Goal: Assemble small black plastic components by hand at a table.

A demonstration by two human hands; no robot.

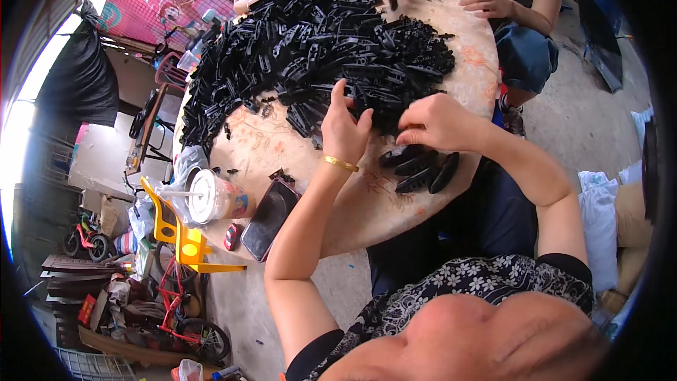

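A big heap of black plastic parts (pixel 317 42) covers much of the round table (pixel 360 204). My left hand (pixel 344 127), with a gold bangle at the wrist, reaches into the heap's near edge and its fingers close on a black part. My right hand (pixel 437 123) hovers just beside it, fingers curled over black parts at the heap's edge; what it holds is hidden. A few finished black pieces (pixel 422 169) lie in a row on the table just below my right hand.
A lidded drink cup with a straw in a plastic bag (pixel 211 197) and a dark phone (pixel 269 217) lie at the table's left edge. Other people's hands (pixel 486 1) work at the far side. A yellow chair (pixel 180 236) and bicycles stand on the floor at left.
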